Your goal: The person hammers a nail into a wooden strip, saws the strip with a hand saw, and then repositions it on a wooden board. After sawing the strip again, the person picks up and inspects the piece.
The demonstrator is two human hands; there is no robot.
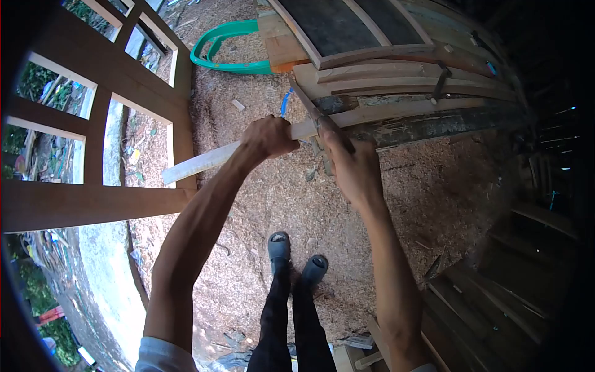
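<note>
A long pale wooden strip [204, 162] runs from the left across to the workbench on the right. My left hand [269, 136] is wrapped round the strip near its middle. In my right hand [350, 155] is a handsaw [304, 101], its blade pointing up and away and lying across the strip just right of my left hand. The fingers of my right hand are closed round the saw's handle, which they mostly hide. Under the strip's right part lies a dark, rough beam [427, 127].
Boards [384, 69] and a hammer [441, 84] lie on the bench. Beyond are a framed dark panel [334, 31] and a green plastic piece [238, 67]. A wooden lattice frame [93, 197] stands at left. Wood chips cover the ground around my feet; planks [483, 304] lie lower right.
</note>
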